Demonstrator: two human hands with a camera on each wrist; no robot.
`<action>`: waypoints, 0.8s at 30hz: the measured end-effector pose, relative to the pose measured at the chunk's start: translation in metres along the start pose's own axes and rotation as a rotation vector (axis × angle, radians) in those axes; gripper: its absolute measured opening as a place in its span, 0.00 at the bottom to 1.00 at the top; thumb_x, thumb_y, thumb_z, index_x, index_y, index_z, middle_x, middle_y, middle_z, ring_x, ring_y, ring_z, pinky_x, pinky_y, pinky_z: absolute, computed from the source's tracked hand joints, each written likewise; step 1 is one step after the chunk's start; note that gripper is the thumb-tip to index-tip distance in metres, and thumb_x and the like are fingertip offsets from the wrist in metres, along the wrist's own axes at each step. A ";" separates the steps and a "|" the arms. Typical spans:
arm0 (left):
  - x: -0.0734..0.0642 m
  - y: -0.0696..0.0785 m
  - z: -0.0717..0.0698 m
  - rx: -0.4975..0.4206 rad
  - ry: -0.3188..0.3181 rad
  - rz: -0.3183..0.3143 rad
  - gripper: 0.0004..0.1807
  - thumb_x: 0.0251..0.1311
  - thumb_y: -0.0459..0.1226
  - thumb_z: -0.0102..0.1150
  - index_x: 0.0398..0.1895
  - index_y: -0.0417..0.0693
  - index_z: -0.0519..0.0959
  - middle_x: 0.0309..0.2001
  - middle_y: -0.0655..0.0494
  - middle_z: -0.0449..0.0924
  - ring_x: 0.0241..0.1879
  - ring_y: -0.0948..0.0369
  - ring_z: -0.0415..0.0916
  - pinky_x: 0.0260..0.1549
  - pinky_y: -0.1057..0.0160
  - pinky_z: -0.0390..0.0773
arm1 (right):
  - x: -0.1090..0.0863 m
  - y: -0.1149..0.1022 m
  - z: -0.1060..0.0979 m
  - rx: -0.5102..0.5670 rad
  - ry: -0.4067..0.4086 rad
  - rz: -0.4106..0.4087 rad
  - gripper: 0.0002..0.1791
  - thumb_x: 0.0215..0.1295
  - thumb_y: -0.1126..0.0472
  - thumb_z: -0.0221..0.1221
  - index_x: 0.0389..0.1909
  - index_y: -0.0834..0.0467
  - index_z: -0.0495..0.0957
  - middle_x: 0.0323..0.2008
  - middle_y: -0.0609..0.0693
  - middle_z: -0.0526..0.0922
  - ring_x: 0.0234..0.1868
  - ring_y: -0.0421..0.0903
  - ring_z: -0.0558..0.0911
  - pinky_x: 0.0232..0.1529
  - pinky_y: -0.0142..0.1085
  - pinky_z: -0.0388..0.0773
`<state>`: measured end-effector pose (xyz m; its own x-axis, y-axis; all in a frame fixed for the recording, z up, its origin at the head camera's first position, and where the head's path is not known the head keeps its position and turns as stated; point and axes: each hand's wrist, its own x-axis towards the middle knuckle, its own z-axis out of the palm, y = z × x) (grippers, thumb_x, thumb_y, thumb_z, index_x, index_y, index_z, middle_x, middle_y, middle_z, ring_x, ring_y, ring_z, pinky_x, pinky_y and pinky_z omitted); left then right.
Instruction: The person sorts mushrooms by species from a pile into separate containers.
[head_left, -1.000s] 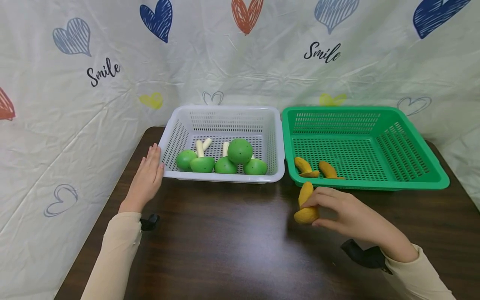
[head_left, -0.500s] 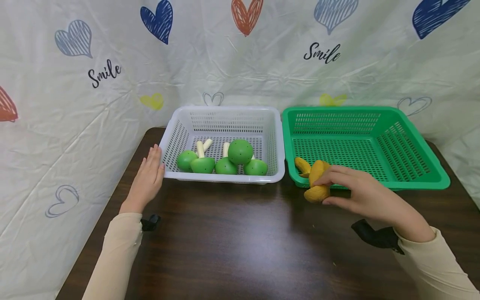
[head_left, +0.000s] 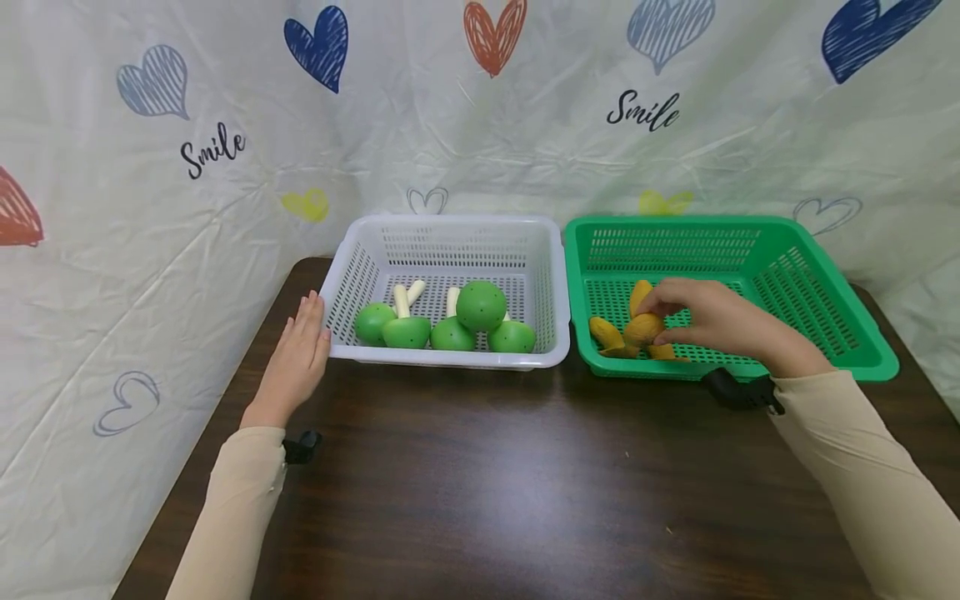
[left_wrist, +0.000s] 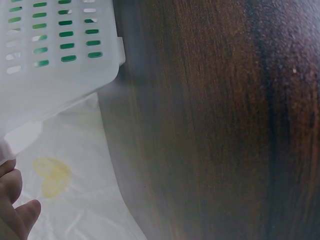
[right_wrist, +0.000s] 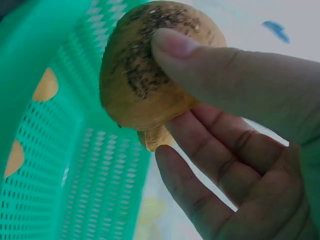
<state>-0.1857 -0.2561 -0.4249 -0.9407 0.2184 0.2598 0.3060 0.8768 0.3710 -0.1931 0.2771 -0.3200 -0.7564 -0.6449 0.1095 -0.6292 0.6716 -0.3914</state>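
My right hand [head_left: 716, 315] pinches a brownish-yellow toy mushroom [right_wrist: 135, 95] between thumb and fingers, inside the front left part of the green basket [head_left: 825, 372]. Dark specks mark its cap in the right wrist view, and its stem points away from the palm. Below and beside it lie other yellow mushrooms [head_left: 604, 332], partly hidden by the held one. My left hand [head_left: 291, 367] rests with straight fingers against the left side of the white basket [head_left: 450, 358]. Only some of the left fingertips [left_wrist: 30, 212] show in the left wrist view, at its edge.
Several green mushrooms [head_left: 481, 306] with white stems lie in the white basket, one resting on top of others. Both baskets stand side by side at the back of the dark wooden table [head_left: 450, 483]. Behind hangs a white cloth [head_left: 525, 125] printed with hearts.
My right hand has carried the mushroom from in front of the green basket, over its front rim and into it. The left hand has stayed at the white basket.
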 end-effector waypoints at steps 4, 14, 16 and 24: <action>0.000 -0.001 0.002 -0.006 0.000 -0.001 0.31 0.72 0.38 0.37 0.72 0.33 0.47 0.73 0.41 0.42 0.72 0.48 0.38 0.67 0.44 0.43 | 0.012 0.017 0.003 0.064 -0.111 0.110 0.16 0.50 0.70 0.68 0.41 0.59 0.79 0.41 0.48 0.80 0.44 0.52 0.80 0.44 0.47 0.77; 0.000 -0.001 0.005 -0.011 0.010 0.009 0.30 0.71 0.37 0.38 0.72 0.32 0.48 0.73 0.41 0.42 0.72 0.48 0.39 0.67 0.44 0.43 | 0.030 0.052 0.014 0.119 -0.254 0.223 0.15 0.51 0.69 0.67 0.41 0.61 0.79 0.38 0.49 0.80 0.40 0.49 0.78 0.41 0.46 0.77; 0.000 0.000 0.005 -0.018 0.015 0.012 0.30 0.71 0.37 0.38 0.71 0.31 0.48 0.73 0.41 0.42 0.72 0.48 0.39 0.67 0.44 0.43 | 0.035 0.058 0.015 0.120 -0.295 0.220 0.15 0.51 0.69 0.67 0.41 0.61 0.78 0.37 0.48 0.80 0.39 0.48 0.78 0.40 0.45 0.77; 0.000 0.001 0.009 -0.013 0.003 0.009 0.31 0.72 0.39 0.37 0.72 0.32 0.47 0.73 0.41 0.42 0.72 0.48 0.39 0.66 0.43 0.44 | 0.044 0.079 0.024 0.197 -0.445 0.264 0.15 0.52 0.77 0.61 0.41 0.63 0.78 0.36 0.51 0.79 0.38 0.48 0.78 0.38 0.43 0.78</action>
<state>-0.1873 -0.2513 -0.4330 -0.9376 0.2248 0.2652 0.3160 0.8691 0.3805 -0.2719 0.2929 -0.3682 -0.7086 -0.5846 -0.3951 -0.3510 0.7778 -0.5214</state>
